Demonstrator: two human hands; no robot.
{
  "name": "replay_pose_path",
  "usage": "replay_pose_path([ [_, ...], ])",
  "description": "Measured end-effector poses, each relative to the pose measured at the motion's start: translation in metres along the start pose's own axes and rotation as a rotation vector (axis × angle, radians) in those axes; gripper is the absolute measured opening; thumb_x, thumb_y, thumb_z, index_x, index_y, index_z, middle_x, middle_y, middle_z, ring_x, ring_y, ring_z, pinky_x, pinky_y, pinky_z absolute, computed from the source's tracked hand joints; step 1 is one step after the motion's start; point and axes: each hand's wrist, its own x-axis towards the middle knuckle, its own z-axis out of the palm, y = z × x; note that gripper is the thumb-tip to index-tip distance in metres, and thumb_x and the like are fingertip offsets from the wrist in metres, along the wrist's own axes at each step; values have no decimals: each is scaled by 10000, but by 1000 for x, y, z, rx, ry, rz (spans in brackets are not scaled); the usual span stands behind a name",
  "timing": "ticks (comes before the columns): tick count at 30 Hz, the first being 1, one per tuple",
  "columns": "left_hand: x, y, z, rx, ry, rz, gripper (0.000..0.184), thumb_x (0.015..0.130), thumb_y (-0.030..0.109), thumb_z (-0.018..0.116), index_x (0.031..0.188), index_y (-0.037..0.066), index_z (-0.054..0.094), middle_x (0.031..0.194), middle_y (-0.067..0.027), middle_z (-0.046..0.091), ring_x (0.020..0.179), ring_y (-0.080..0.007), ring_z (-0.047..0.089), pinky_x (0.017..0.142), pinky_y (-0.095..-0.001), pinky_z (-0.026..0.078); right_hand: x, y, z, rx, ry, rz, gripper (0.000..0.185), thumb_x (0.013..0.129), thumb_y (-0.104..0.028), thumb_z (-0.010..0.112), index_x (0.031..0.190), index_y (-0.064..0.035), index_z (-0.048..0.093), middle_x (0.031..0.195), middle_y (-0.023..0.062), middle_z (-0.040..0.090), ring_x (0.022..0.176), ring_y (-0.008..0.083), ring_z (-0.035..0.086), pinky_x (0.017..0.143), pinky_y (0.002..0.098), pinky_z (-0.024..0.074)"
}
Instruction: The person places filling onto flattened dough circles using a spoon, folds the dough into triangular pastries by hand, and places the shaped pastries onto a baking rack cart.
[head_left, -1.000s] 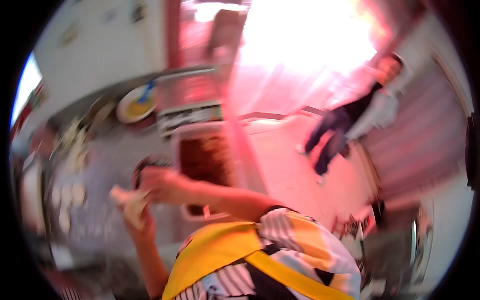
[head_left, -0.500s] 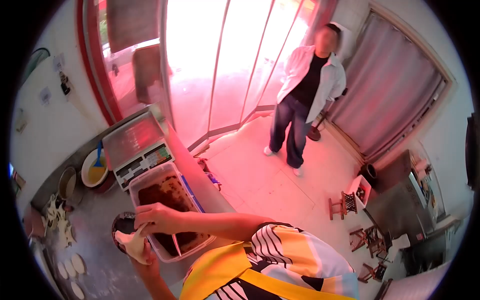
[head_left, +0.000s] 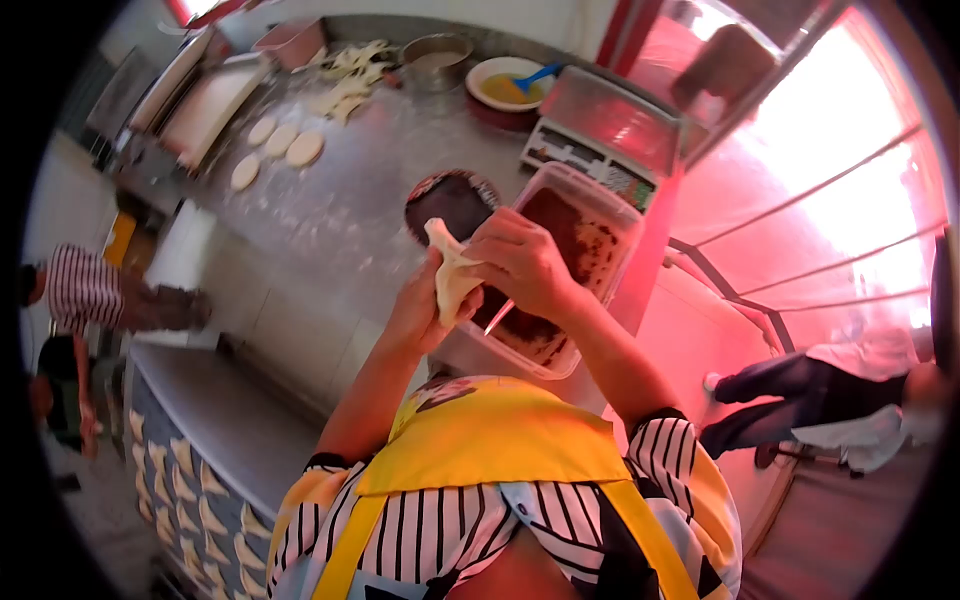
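A pale, folded piece of dough [head_left: 450,275] is held between both hands over the table's front edge. My left hand [head_left: 415,305] is wrapped round its lower left side. The fingers of my right hand [head_left: 520,255] pinch the dough from the right. Just behind them sits a round dark bowl [head_left: 452,205] with a patterned rim. Right of my hands is a clear plastic tub [head_left: 625,235] of dark reddish-brown filling, and a light-coloured utensil handle [head_left: 498,316] sticks out of it.
Flat dough rounds [head_left: 304,149], dough scraps [head_left: 350,75], a metal bowl [head_left: 437,60], a white bowl with a blue tool [head_left: 500,85] and a scale [head_left: 570,150] are on the table [head_left: 330,200]. Shaped dough pieces cover a tray [head_left: 200,500] at lower left. People stand left and right.
The view has swung round to the right, so the table now fills the upper middle and the standing person is at the far right. The dough remains in both hands.
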Motion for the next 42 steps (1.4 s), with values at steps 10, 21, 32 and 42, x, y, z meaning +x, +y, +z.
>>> replay_pose_path([
  [10, -25, -9, -12, -159, 100, 260, 463, 974, 406, 392, 1316, 93, 393, 1246, -85, 508, 1131, -219, 508, 892, -373, 443, -10, 3, 33, 75, 21, 46, 391, 611, -126, 761, 960, -33, 610, 944, 105, 569, 833, 282, 561, 709, 348, 487],
  [21, -24, -7, 14, -226, 25, 514, 498, 984, 337, 393, 1434, 194, 234, 1444, -73, 308, 1303, -254, 352, 1057, -444, 339, -7, -31, 39, -192, 169, 37, 528, 498, -269, 831, 915, -51, 592, 900, 78, 572, 801, 273, 555, 702, 366, 464],
  [32, -42, 2, -4, -373, -17, 123, 465, 997, 310, 359, 1365, 35, 292, 1363, -129, 393, 1227, -255, 440, 1033, -436, 383, 2, -12, 39, -89, -35, -183, 231, 593, -87, 728, 765, -52, 578, 783, 34, 552, 728, 229, 529, 636, 330, 432],
  [42, -40, -2, -5, -255, 76, 212, 414, 989, 273, 391, 1294, -7, 370, 1250, -129, 500, 1180, -242, 497, 1028, -406, 417, -8, -1, 51, 72, 75, -53, 213, 625, -35, 721, 817, -53, 629, 793, 61, 557, 744, 258, 536, 644, 344, 474],
])
